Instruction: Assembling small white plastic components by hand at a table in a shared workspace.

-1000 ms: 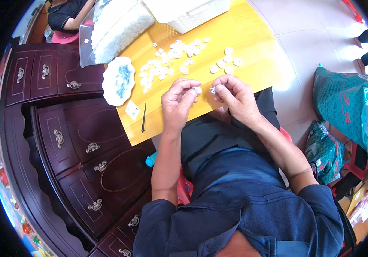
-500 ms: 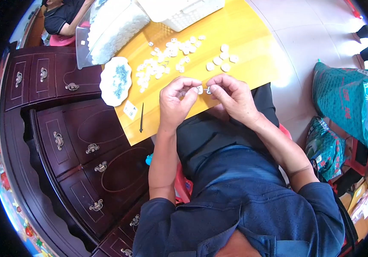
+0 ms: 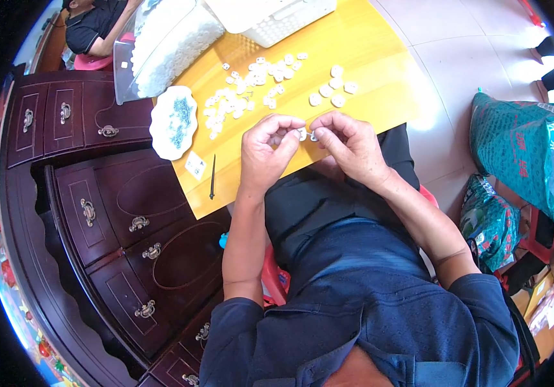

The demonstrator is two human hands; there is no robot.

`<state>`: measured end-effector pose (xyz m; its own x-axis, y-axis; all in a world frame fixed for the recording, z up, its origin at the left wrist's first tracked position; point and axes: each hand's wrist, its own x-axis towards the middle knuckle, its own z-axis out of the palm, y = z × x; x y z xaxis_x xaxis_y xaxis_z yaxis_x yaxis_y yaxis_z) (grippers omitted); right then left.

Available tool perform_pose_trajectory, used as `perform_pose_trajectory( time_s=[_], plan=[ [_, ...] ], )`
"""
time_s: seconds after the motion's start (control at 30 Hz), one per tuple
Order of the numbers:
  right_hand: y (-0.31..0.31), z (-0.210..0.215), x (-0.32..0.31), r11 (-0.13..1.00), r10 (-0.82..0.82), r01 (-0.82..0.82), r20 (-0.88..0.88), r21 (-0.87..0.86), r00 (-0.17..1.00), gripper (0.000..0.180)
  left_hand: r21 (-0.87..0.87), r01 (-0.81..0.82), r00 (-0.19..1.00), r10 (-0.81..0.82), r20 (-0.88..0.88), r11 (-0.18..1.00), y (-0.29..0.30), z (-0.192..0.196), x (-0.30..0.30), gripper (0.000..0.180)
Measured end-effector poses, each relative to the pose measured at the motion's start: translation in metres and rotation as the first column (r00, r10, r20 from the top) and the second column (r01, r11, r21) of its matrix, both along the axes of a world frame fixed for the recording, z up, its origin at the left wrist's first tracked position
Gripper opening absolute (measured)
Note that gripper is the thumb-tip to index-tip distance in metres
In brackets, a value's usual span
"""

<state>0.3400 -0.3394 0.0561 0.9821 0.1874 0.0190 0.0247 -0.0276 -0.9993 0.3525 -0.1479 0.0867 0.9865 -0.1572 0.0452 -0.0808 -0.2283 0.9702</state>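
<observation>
Probably a home: an ornate dark cabinet [image 3: 112, 187] stands by the tabletop's [image 3: 380, 77] left edge, tiled floor [image 3: 447, 71] beyond its right.

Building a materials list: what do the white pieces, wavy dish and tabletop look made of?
White pieces: probably moulded plastic; smooth, rounded, repeated shape. Wavy dish: glazed ceramic or plastic, can't settle which; bright white, smooth rim. Tabletop: wood or wood-look laminate, somewhat glossy; yellow, faint grain, glare at right.

Pinched piece [image 3: 302, 135]: white
Loose pieces, eleven o'clock [image 3: 261, 79]: white
Tabletop, twelve o'clock [image 3: 380, 84]: yellow, faintly grained
Dish, ten o'clock [image 3: 162, 129]: white, mottled blue centre
Cabinet, nine o'clock [image 3: 106, 216]: dark reddish brown
Large bag, three o'clock [image 3: 515, 155]: teal, red print
Shirt, five o'clock [image 3: 360, 309]: navy
</observation>
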Motion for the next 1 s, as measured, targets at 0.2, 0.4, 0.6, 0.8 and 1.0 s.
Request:
perform_pose_trajectory(
  time_s=[0.2, 0.4, 0.6, 0.8, 1.0],
  plan=[
    [0.000, 0.001, 0.000, 1.000, 0.012, -0.013, -0.016, -0.014, 1.000, 0.012, 0.006, -0.003, 1.000, 0.003, -0.008, 1.000, 0.001, 0.002, 0.000, 0.013],
    [0.003, -0.005, 0.000, 0.998, -0.056, 0.056, 0.086, -0.004, 0.995, 0.012, 0.037, 0.031, 1.000, -0.031, -0.004, 0.999, 0.000, 0.005, 0.001, 0.014],
    [0.003, -0.004, -0.001, 0.998, -0.059, 0.063, 0.103, -0.028, 0.993, 0.012, 0.082, 0.038, 0.999, -0.035, -0.041, 0.996, -0.004, 0.012, -0.001, 0.014],
    [0.000, 0.004, -0.002, 0.997, -0.017, 0.019, 0.040, -0.072, 0.999, 0.011, -0.018, 0.015, 0.991, -0.017, -0.130, 1.000, -0.006, 0.003, 0.000, 0.013],
    [-0.002, 0.005, 0.001, 1.000, 0.007, -0.007, -0.027, -0.014, 1.000, 0.012, -0.025, 0.065, 0.981, -0.068, -0.180, 0.998, -0.003, 0.000, 0.004, 0.010]
  ],
)
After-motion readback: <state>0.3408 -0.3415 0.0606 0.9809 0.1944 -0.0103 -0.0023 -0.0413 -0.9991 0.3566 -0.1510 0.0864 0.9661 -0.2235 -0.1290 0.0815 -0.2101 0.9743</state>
